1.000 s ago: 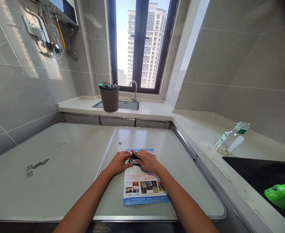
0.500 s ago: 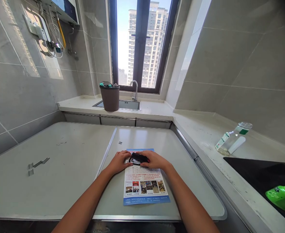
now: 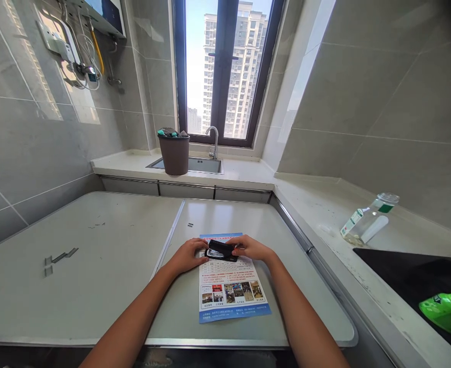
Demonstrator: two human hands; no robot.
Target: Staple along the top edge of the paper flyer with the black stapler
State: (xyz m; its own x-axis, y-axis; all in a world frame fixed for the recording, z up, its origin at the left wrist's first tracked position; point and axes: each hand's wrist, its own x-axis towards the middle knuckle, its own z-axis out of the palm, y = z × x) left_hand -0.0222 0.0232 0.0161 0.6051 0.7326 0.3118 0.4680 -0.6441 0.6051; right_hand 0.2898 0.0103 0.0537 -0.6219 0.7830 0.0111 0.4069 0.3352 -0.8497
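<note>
L hand (image 3: 189, 255): grasping L end of black stapler (image 3: 222, 248), thumb on near side, fingers curled over far side; gap btwn thumb & fingers small, filled by stapler end. R hand (image 3: 253, 249): pinch grasp at R end of same, fingertips close together; exact thumb contact partly hidden. Both forearms come in from near edge, hands facing each other w/ stapler btwn.

Stapler pos.: on upper part of printed flyer (image 3: 233, 278), R half of white table (image 3: 106, 301). Long axis approx. L–R, crosswise to flyer, R end dipping slightly toward wearer. Upper arm stands raised off base, light-coloured strip visible in gap nr L end. Which end is nose: can't tell, ends covered by fingers.

Flyer: flat, long side runs away from wearer, slight skew; blue band at near edge, photo row just above it.

Other items on table: grey staple strips (image 3: 59, 257) far L, some end to end, others beside; small staple piece (image 3: 190, 225) beyond flyer, nr table seam.

Surroundings: brown bin (image 3: 175, 156) at sink (image 3: 205, 165), faucet (image 3: 214, 143) behind; R counter has tilted-looking clear glass bottle (image 3: 371, 219), & green container (image 3: 448, 311) on black panel (image 3: 392, 263).
</note>
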